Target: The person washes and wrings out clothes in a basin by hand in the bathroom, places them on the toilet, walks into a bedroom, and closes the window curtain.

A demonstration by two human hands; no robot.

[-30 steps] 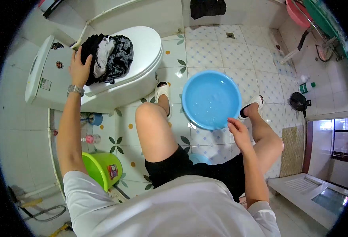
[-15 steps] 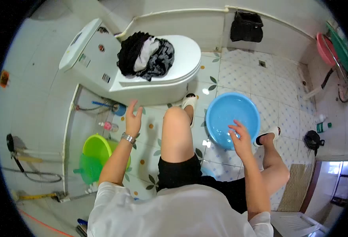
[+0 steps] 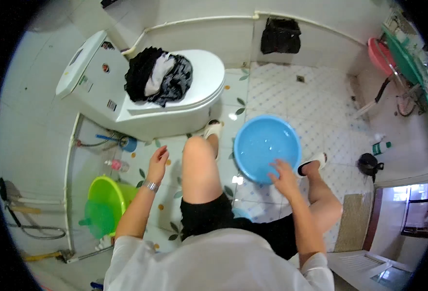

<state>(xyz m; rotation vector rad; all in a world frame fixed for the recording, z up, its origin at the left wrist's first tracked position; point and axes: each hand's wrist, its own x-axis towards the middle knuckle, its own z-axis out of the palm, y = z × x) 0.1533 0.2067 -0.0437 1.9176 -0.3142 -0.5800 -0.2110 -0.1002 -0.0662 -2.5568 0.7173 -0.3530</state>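
In the head view, my right hand (image 3: 284, 178) hovers at the near rim of a blue basin (image 3: 245, 167) on the tiled floor. Its fingers are bent and apart, holding nothing; the basin seems to hold water. My left hand (image 3: 157, 166), with a metal watch (image 3: 151, 185) on the wrist, hangs in the air left of my knee, its fingers loosely curved and nothing in them. Nearest to it are a pink-labelled bottle (image 3: 119, 166) and a lime-green bucket (image 3: 124, 194). Black, white and patterned clothes (image 3: 175, 80) lie bunched on the closed toilet lid (image 3: 206, 72).
A blue toilet-brush holder (image 3: 128, 143) stands beside the toilet. A translucent green dipper (image 3: 99, 219) hangs at the bucket. At right are a green-labelled bottle (image 3: 381, 147), a black pot-like object (image 3: 368, 165) and a doormat (image 3: 351, 223). A black-lined bin (image 3: 280, 38) is by the far wall.
The view has shifted, moving the room leftward in the picture. My left hand's fingers have drawn closer together. My right hand remains over the basin's near side, its fingers lower.
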